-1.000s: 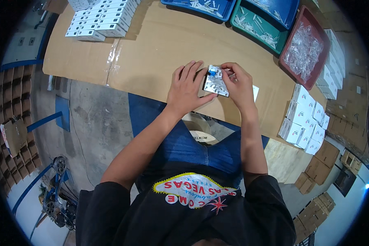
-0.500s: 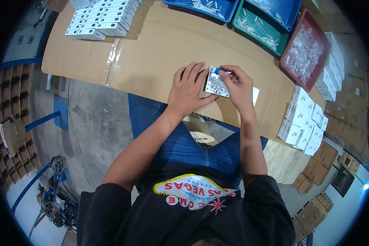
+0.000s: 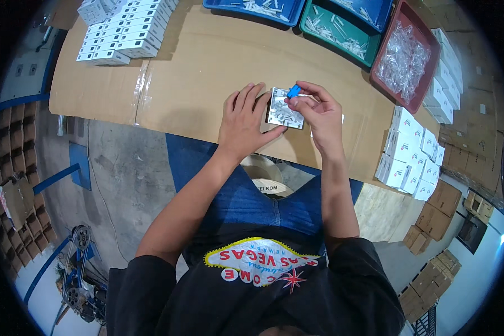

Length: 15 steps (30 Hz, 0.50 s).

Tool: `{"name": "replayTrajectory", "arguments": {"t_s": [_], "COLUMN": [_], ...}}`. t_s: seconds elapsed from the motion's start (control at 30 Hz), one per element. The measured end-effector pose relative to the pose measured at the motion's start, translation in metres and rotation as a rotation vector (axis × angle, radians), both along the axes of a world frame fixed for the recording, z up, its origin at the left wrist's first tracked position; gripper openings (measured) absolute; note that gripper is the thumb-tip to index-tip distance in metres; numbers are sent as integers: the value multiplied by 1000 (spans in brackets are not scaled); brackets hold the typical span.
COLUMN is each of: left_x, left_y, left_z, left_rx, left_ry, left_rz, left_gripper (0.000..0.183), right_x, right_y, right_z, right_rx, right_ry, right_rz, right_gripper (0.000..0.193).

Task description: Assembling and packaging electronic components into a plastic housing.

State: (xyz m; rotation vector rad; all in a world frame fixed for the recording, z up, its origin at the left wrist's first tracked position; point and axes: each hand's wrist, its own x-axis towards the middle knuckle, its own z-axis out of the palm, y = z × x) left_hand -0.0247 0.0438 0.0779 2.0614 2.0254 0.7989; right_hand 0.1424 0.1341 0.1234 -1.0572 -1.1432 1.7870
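A small square plate [image 3: 284, 115] with a shiny silver, patterned face and a dark edge lies on the cardboard-covered table in front of me. My left hand [image 3: 243, 117] is spread flat beside it, with thumb and index finger along its left and near edges. My right hand [image 3: 322, 115] is closed in a pinch over the plate's right side, holding a small blue piece [image 3: 294, 91] between thumb and fingers. Its exact kind I cannot make out. A white flat item [image 3: 342, 119] shows partly from behind my right hand.
Stacked small white boxes [image 3: 137, 33] stand at the far left, and more white boxes [image 3: 409, 145] at the right edge. Along the back right are a blue tray [image 3: 252, 12] and a green tray [image 3: 341, 45] of small white parts, and a red tray [image 3: 411, 103] of clear plastic.
My right hand has lifted slightly off the plate, and the blue piece now points up more visibly. My left hand keeps its place beside the plate. The whole view has shifted a little.
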Motion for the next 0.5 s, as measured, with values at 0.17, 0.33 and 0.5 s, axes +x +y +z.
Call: {"name": "replayTrajectory", "arguments": {"t_s": [0.17,0.33,0.5], "left_x": [0,-1,-2], "left_y": [0,-1,-2], "left_z": [0,1,0], "left_rx": [-5,-29,-43], "left_ry": [0,-9,-23], "left_rz": [6,-3,-4], "left_gripper": [77,79,81], "right_x": [-1,10,19], "right_y": [-1,7,15], "right_z": [1,-10,-18], "right_rx": [34,216,583], "right_ry": [-53,-230,-599], "right_rz": [30,-43,-93], "right_gripper": [44,38,38]}}
